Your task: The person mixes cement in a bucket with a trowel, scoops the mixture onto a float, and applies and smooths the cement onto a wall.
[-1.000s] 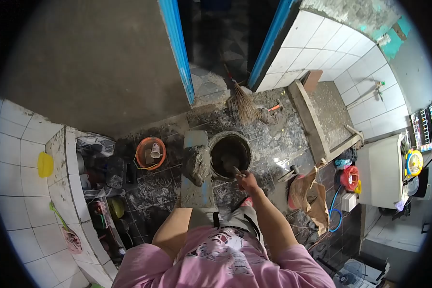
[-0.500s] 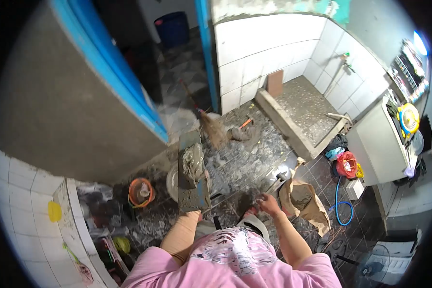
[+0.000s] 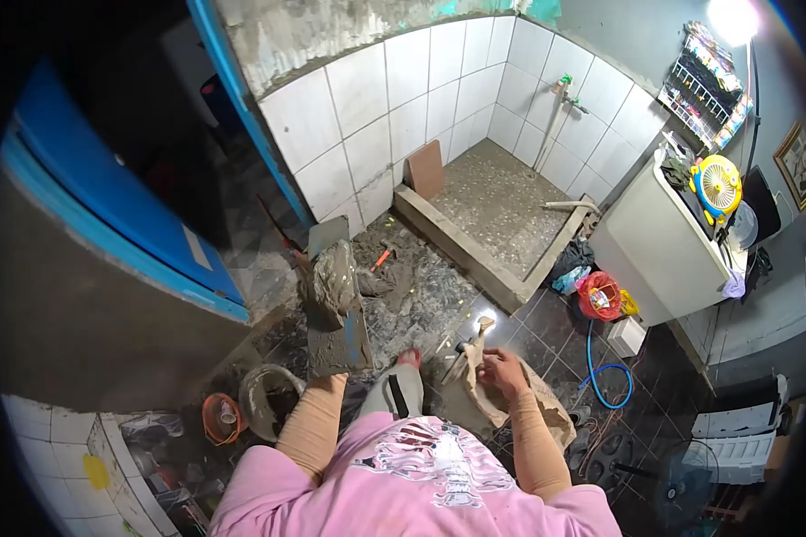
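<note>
My left hand is beneath a long, narrow mortar board (image 3: pixel 342 345), carrying it from below; its fingers are hidden. Only the beige-sleeved left forearm (image 3: pixel 312 428) shows at the board's near end. A heap of wet grey mortar (image 3: pixel 334 279) sits on the far half of the board. To the right, my right hand (image 3: pixel 503 371) hangs over an opened brown paper sack (image 3: pixel 546 407), its fingers loosely bent and slightly apart. Nothing shows in that hand, and whether it touches the sack is unclear. A mortar-smeared bucket (image 3: pixel 258 398) stands left of my left forearm.
A low concrete curb (image 3: pixel 461 255) borders the tiled corner, with a brown tile (image 3: pixel 425 170) leaning there. An orange-handled tool (image 3: pixel 381 260) lies on the messy floor. A small orange bucket (image 3: pixel 221 416), a red-lined bin (image 3: pixel 598 295) and a blue hose (image 3: pixel 611 376) stand or lie around me.
My view has swung to the right, and the doorway now lies farther left. The mortar board has moved slightly left in view and farther from the bucket. My right hand is now over the sack.
</note>
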Motion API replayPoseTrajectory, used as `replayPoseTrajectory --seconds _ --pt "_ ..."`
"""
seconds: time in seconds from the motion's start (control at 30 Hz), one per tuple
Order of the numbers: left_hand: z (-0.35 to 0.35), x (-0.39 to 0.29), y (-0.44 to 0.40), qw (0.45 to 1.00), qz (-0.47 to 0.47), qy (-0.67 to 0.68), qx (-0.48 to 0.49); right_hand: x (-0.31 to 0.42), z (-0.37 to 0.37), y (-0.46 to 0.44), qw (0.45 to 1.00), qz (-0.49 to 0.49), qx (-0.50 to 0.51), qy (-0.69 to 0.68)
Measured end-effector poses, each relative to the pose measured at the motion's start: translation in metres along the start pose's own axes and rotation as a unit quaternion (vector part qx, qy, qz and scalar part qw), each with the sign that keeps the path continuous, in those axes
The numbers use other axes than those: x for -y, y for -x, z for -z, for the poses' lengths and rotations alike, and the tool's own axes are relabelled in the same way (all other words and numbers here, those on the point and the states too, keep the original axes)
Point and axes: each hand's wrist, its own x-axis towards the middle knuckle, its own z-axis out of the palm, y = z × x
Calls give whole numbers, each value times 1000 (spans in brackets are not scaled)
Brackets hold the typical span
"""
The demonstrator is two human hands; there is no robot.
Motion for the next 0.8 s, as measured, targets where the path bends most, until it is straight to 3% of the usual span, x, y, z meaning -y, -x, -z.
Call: replayPoseTrajectory --seconds 0.17,0.37,0.43,0.8 --pt "-1 39 -119 999 32 34 10 59 38 -84 1000 -16 15 -16" --pt "-25 73 -310 995 68 68 31 82 138 -210 995 -41 -86 -17" --pt "-49 85 -372 992 82 79 48 114 153 -226 986 -106 -126 9" --pt "-226 146 -633 970 117 135 165 314 233 -322 972 26 -211 -99"
